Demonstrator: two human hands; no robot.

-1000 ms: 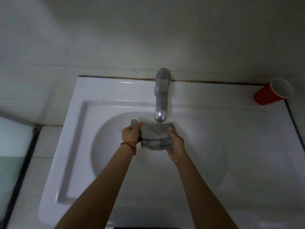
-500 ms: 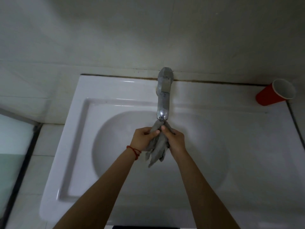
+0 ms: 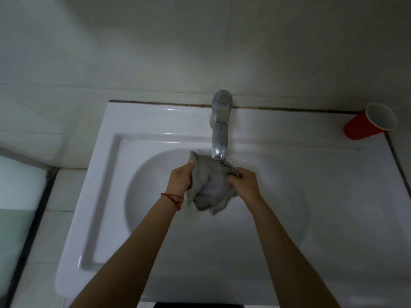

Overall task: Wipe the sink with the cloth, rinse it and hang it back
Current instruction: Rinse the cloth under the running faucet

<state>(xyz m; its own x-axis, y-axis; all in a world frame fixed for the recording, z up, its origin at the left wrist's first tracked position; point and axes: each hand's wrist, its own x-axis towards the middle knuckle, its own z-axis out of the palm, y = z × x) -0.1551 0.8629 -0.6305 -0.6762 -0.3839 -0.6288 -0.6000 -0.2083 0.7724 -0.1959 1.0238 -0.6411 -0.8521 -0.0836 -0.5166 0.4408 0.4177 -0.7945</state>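
A grey cloth hangs bunched over the bowl of the white sink, right under the spout of the metal tap. My left hand grips the cloth's left edge, a red string round its wrist. My right hand grips the cloth's right side with curled fingers. The cloth sags between both hands, its lower corner pointing down into the bowl. Whether water runs from the tap cannot be told.
A red paper cup lies tilted at the sink's back right corner against the wall. A tiled wall stands behind the sink. A glass panel with a dark frame runs along the left.
The hands had squeezed the cloth together into a narrow twist under the spout; now they have moved apart and the cloth has opened out between them.
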